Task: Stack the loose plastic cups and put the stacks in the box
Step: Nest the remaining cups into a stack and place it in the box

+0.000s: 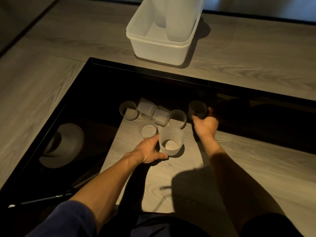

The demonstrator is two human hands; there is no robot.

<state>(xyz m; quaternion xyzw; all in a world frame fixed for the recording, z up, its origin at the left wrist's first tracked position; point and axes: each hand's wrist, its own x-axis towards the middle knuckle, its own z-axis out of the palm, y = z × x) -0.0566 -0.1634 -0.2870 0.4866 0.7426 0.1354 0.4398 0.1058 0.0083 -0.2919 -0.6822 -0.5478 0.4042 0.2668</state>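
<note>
Box (159, 48) and its stacks (177, 23) — cut off by top edge.

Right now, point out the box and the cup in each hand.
box (159, 48): head view, near wall.
left-hand cup (171, 135): head view, far wall.
right-hand cup (197, 108): head view, shaded side.

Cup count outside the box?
7: held cup in left hand; dark cup gripped by right hand; upright cup beside the held one; four tipped cups in a row behind. Nested cups could hide inside any. Stacks in the box excluded.
</note>
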